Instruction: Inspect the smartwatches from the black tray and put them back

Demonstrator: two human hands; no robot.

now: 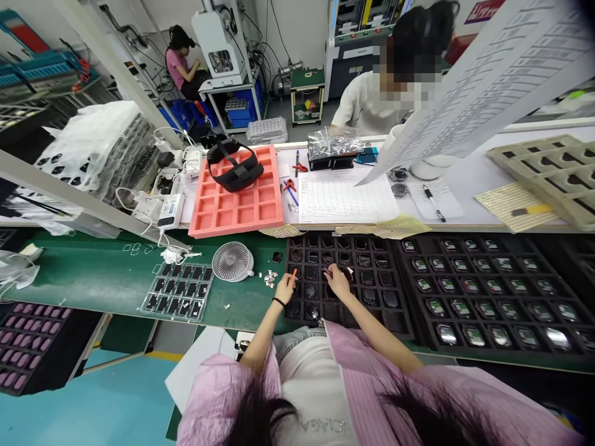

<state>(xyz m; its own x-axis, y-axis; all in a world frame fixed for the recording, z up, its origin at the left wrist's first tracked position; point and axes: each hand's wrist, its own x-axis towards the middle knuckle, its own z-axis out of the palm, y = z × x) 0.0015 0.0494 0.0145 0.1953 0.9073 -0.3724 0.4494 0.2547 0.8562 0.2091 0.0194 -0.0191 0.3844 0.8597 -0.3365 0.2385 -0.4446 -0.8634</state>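
Note:
My left hand (285,288) is closed round a thin orange-tipped tool (294,273) and rests at the left edge of a black compartment tray (346,248). My right hand (338,282) hovers over the same tray, fingers pinched on a small part I cannot make out. The tray's cells hold small dark glossy parts. A second black tray (493,291) to the right holds several similar parts with light stickers.
A small white fan (232,261), loose small pieces (269,279) and a clear blister sheet of dark parts (179,291) lie on the green mat. Beyond are a pink foam tray (242,214) with a black headset, papers, pens, and a person seated opposite.

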